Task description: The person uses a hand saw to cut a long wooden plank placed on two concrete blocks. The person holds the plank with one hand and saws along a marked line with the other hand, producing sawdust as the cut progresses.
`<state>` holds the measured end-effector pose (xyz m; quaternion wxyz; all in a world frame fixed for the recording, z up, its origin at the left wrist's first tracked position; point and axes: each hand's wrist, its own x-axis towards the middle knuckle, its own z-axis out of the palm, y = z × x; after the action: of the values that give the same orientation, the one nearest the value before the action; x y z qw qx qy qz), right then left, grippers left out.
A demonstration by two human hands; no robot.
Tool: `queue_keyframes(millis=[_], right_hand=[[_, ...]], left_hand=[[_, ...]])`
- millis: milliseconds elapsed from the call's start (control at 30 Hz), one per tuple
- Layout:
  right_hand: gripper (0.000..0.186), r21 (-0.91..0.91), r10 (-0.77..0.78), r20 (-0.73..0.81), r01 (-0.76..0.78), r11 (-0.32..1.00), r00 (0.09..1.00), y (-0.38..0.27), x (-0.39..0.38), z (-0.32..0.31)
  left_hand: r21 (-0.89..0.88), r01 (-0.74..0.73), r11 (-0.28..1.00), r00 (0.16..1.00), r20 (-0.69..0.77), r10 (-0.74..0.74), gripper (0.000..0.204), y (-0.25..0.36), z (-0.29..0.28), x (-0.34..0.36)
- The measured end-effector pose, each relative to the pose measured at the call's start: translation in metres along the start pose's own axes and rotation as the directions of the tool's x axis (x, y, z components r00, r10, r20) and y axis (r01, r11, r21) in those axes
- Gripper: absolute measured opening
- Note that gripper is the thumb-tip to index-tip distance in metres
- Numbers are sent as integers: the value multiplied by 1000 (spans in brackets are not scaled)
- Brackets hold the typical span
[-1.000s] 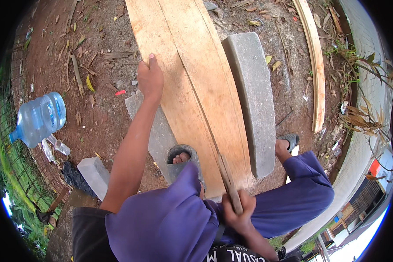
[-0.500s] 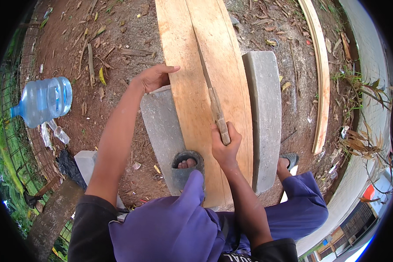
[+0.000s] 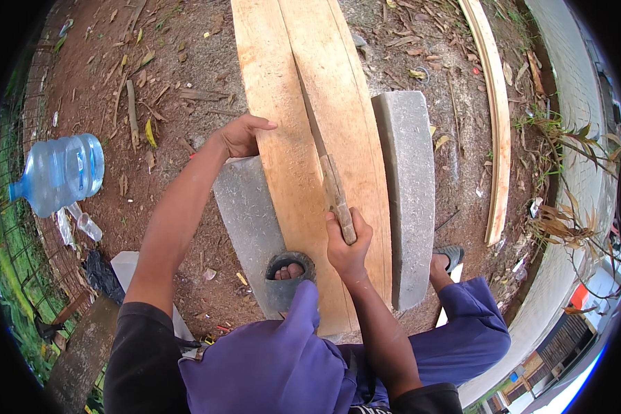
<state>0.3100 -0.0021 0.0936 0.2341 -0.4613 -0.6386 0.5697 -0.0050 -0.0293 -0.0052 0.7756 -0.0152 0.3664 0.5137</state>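
White lettering [image 3: 374, 410] on black shirt [image 3: 145, 359], label [image 3: 81, 164] on blue bottle [image 3: 48, 176]

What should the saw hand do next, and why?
Probably pull the handsaw back a little: the right hand holds it out over the wooden plank, the blade sits in the wood, and the left hand has its thumb over the plank's edge.

Saw [image 3: 329, 176] pushed forward, left grip [image 3: 239, 136] turned
The right grip [image 3: 350, 247], a second ago back at the near end of the board [image 3: 348, 114], now sits over it; the left grip's thumb [image 3: 263, 124], then pointing forward, now points rightward across the edge.
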Motion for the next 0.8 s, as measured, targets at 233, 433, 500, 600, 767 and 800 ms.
queue_keyframes(millis=[233, 433, 500, 600, 767, 800], right_hand=[[30, 3, 48, 19, -48, 999, 999, -3, -7, 3], [26, -24, 1, 15, 0, 1000, 1000, -6, -8, 5], [26, -21, -6, 6, 6, 1000, 1000, -7, -5, 4], [27, -20, -12, -13, 12, 1000, 1000, -12, -4, 5], [29, -27, 8, -28, -9, 1000, 1000, -18, -3, 6], [30, -25, 7, -33, -8, 1000, 999, -19, -2, 8]], left_hand=[[258, 34, 966, 993, -122, -3, 60, -15, -8, 2], [296, -24, 955, 954, -279, 110, 53, -17, 24, 2], [261, -60, 963, 949, -285, 136, 52, -14, 31, 2], [319, -106, 942, 937, -284, 202, 52, -13, 41, -1], [344, -101, 934, 923, -318, 217, 53, -13, 43, 1], [342, -83, 936, 927, -319, 199, 54, -9, 44, 2]])
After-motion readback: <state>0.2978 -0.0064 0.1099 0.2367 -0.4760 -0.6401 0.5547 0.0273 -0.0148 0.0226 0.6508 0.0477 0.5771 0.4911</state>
